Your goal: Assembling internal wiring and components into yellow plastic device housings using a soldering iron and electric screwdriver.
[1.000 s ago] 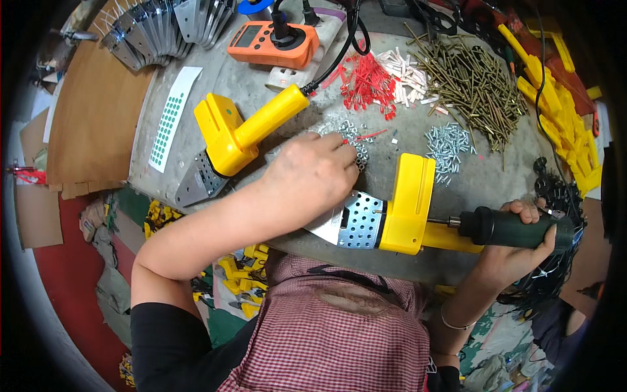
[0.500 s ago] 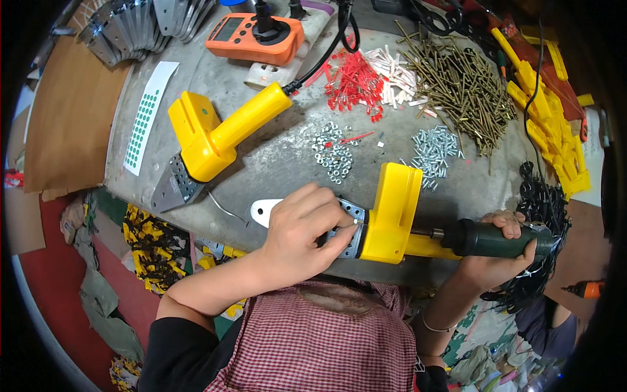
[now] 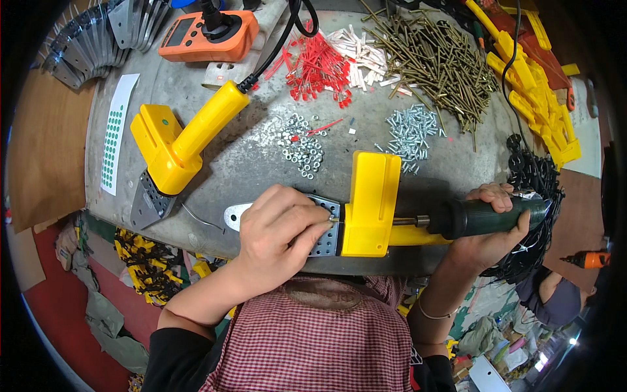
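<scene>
Across the bench's near edge lies a yellow plastic tool body [image 3: 372, 206] with a perforated metal plate [image 3: 324, 245] on its left side and a pale, holed tip [image 3: 233, 215]. My left hand [image 3: 277, 228] is closed over the plate. Its thumb and forefinger pinch at a small metal piece against the plate, too hidden to name. Wrapped in my right hand [image 3: 484, 248] is a dark green electric screwdriver [image 3: 480, 218], lying level. Its long thin bit [image 3: 406, 221] points left into the yellow body, above the yellow handle [image 3: 418, 236]. The bit's end is hidden.
A second yellow tool [image 3: 166, 150] with a cable lies at left. Beyond my hands are piles of nuts [image 3: 304, 147], short screws [image 3: 413, 136], red parts [image 3: 317, 68] and long brass-coloured screws [image 3: 444, 68]. An orange meter [image 3: 209, 36] stands behind; black cables [image 3: 532, 176] hang at right.
My view has shifted, so the bench and its contents sit further left and slightly higher. Both hands keep their grips, the screwdriver still in line with the yellow body.
</scene>
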Demonstrator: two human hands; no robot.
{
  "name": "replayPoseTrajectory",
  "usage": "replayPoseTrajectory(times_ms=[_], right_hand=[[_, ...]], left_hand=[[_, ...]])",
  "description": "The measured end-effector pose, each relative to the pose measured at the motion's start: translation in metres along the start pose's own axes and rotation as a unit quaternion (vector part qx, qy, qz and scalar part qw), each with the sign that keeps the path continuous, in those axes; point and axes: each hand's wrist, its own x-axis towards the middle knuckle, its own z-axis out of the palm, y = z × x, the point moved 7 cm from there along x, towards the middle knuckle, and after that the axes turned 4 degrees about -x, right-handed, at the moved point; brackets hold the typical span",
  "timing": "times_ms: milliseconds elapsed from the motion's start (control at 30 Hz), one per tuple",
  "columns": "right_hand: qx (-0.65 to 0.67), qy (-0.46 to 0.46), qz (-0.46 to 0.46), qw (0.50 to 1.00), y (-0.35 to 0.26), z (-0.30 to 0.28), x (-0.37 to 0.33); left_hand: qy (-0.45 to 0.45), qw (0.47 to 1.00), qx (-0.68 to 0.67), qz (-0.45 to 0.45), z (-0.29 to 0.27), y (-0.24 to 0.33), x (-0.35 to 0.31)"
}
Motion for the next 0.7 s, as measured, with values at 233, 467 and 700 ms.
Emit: replayPoseTrajectory(times_ms=[233,467,700], right_hand=[[-0.026,-0.01,-0.007,1.0,-0.002,0.003,0.001],[-0.032,0.004,0.002,0.999,-0.002,-0.002,-0.001],[-0.04,-0.014,0.002,0.999,-0.005,0.0,-0.003]], left_hand=[[-0.011,1.0,-0.01,-0.016,-0.002,-0.005,0.0],[-0.074,0.995,0.061,0.02,-0.003,0.004,0.006],[-0.158,0.947,0.239,0.146,0.005,0.03,0.006]])
